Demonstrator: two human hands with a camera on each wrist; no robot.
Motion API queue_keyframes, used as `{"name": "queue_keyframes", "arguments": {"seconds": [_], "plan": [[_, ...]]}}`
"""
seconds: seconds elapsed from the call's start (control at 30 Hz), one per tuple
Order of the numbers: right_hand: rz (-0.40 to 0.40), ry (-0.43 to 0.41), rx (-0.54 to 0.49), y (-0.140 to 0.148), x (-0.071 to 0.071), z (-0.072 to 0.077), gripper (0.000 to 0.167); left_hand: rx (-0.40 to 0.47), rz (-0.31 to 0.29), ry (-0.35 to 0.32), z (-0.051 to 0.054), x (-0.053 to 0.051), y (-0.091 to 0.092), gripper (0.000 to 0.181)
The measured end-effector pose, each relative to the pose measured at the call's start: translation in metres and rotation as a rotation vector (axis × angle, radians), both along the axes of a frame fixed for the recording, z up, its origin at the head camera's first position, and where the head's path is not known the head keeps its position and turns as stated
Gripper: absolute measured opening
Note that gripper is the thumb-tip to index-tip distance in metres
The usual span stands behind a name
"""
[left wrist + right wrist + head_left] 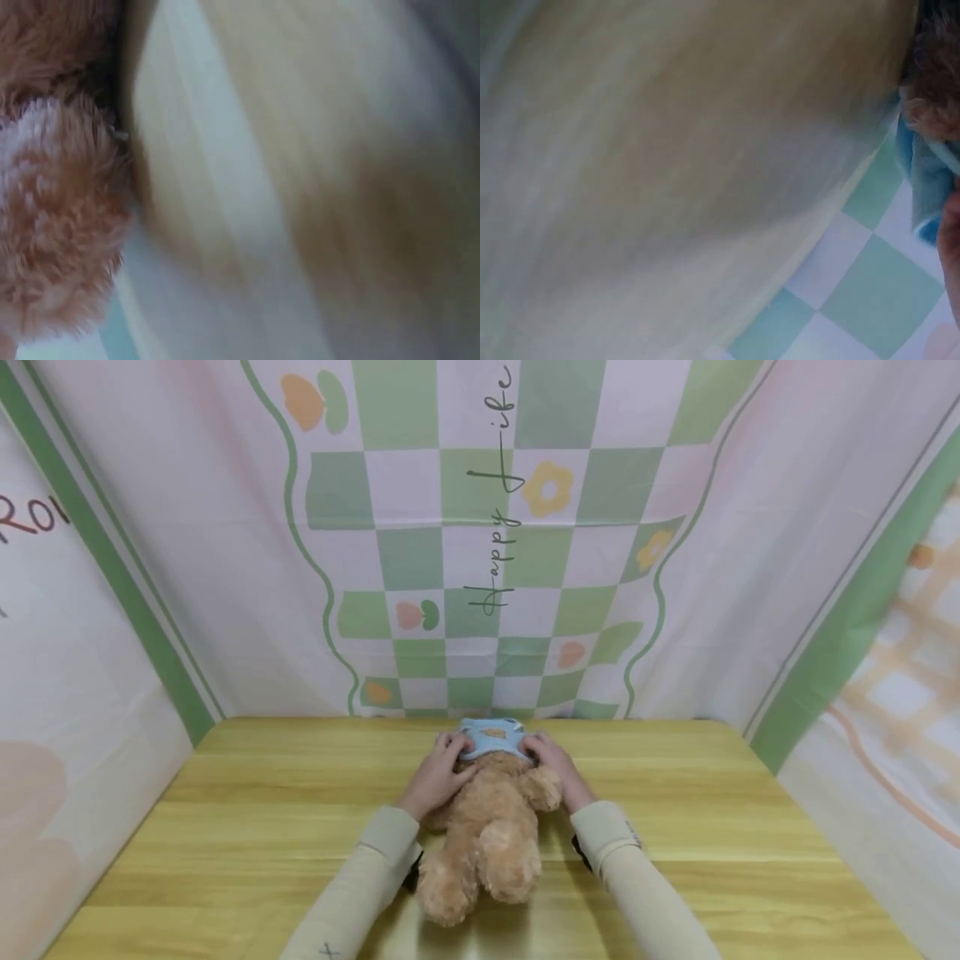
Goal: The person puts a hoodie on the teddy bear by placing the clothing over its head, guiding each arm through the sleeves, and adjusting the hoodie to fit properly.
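A light brown plush bear (480,827) lies on the table with its feet towards me. Over its head end is a small light blue doll shirt (491,737) with a brownish print, which hides the head. My left hand (442,777) pinches the shirt's left edge, its thumb against the fur. On the opposite side my right hand (558,766) grips the right edge, behind the bear's arm. In the left wrist view, only the bear's fur (60,217) is clear. The right wrist view has the blue cloth (928,184) beside a finger (950,240).
The wood-grain table (262,827) reaches back to a hanging cloth (480,552) with green and white checks. More printed cloth hangs at the left (75,693) and right (885,693) sides. Black bands show at both wrists under the sleeves.
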State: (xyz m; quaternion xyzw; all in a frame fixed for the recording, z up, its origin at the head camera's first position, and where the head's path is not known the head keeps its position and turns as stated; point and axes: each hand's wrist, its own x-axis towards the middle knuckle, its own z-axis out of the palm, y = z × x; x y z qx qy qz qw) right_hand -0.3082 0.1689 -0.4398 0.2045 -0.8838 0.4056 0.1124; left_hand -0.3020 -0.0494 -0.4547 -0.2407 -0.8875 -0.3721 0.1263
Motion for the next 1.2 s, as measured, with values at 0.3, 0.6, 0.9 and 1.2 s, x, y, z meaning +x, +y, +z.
{"name": "queue_keyframes", "arguments": {"seconds": [0.3, 0.6, 0.9, 1.2], "plan": [[0.042, 0.017, 0.14, 0.011, 0.001, 0.007, 0.013, 0.069, 0.038, -0.085, 0.001, 0.002, -0.003, 0.028], [0.096, -0.292, 0.171, 0.015, 0.004, 0.046, 0.03, 0.054, 0.035, -0.139, 0.008, 0.004, -0.003, 0.038], [0.083, -0.195, 0.416, -0.018, 0.006, 0.053, 0.06, -0.051, -0.039, -0.025, 0.013, 0.0, -0.005, 0.014], [-0.023, -0.206, 0.281, -0.018, 0.004, 0.039, 0.059, -0.095, -0.121, -0.023, 0.007, 0.001, -0.011, 0.02]]}}
